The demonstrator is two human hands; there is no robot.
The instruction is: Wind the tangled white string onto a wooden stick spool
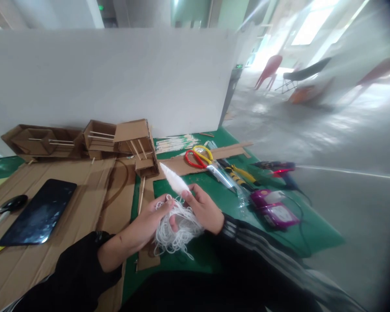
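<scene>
A loose tangle of white string hangs below both hands, close to the table's front. My left hand is closed, pinching some of the string's strands between thumb and fingers. My right hand is closed around the lower end of a white, pointed, cone-shaped piece, whose tip leans up and to the left. Strands of the string also run against the right hand's fingers. What the white piece is made of, I cannot tell.
A cardboard model stands along the white partition. Red-and-yellow scissors, pliers and a purple device with a cable lie to the right on the green table. A black tablet rests on cardboard at left.
</scene>
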